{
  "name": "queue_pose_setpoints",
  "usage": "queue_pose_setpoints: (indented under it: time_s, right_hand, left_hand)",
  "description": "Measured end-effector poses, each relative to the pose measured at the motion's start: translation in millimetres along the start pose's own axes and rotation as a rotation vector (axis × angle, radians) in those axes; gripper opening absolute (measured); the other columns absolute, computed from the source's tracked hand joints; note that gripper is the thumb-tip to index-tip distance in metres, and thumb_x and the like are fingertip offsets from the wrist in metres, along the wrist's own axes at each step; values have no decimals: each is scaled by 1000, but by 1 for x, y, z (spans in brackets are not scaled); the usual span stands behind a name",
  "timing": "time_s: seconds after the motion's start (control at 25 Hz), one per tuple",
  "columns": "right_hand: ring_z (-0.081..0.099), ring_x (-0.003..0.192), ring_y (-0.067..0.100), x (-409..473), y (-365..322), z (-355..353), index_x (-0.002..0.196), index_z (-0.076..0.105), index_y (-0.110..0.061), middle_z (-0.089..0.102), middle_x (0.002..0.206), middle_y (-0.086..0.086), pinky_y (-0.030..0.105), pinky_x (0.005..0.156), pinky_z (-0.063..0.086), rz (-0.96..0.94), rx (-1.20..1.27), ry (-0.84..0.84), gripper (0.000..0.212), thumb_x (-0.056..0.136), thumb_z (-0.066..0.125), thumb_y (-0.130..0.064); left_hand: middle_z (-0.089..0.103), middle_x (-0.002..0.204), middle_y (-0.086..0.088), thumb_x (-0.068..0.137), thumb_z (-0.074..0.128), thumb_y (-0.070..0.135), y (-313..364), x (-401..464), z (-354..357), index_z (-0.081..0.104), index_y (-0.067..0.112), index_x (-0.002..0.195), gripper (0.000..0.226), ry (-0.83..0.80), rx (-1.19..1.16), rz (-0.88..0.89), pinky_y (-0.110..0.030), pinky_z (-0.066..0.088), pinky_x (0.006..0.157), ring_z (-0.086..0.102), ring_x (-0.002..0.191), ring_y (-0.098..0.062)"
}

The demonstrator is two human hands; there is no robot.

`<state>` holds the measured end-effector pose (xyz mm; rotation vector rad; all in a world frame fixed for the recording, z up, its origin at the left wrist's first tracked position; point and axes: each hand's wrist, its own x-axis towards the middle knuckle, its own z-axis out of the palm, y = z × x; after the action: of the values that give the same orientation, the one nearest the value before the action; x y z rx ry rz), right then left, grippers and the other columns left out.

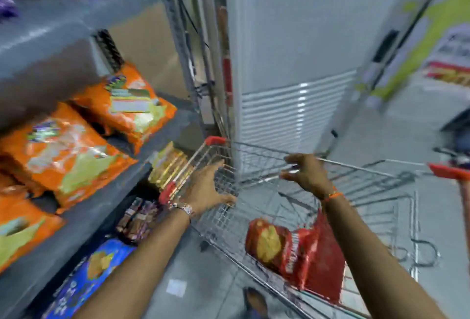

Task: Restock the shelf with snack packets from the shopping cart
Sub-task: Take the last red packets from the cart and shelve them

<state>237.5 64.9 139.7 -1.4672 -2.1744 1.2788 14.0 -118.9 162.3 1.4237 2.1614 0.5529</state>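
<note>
A: So why are both hands over the cart [343, 168]?
B: Reaching in, I'd judge. The left hand [208, 186] is spread open against the wire wall at 9 o'clock; the right hand [304, 175] hovers open, fingers curled, holding nothing.
A: And the packet [295, 250]?
B: At 5 o'clock, lying tilted in the cart: red, glossy, crinkled, with a yellow picture. The shelf [84, 219] carries orange packets [76, 156] at 9.

shelf [106, 206] left, packet [297, 255] in cart [356, 166]
</note>
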Motion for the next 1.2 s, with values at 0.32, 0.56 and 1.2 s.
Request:
queue_pose_setpoints:
  time_s: [0.32,0.56,1.2]
  right_hand:
    - [60,122,34,5,159,49,122,63,-2,63,131,21,37,102,51,286,-638,-376,50,76,80,-15]
    - [61,121,33,25,201,75,118,59,-11,65,128,11,50,98,52,293,-928,-486,42,79,75,-10]
    - [66,93,24,66,181,52,95,73,-16,69,92,4,27,72,45,288,-613,-478,37,65,87,-30]
  left_hand:
    - [25,161,-12,83,78,32,-24,94,166,22,2,154,95,-685,279,-87,-30,27,115,29,147,-26]
    - [33,158,-12,60,94,19,-14,127,263,21,11,156,121,-998,462,123,-36,33,115,35,143,-31]
    - [67,110,1,43,97,26,-94,125,228,65,25,118,81,-810,275,46,-31,51,86,61,106,-21]
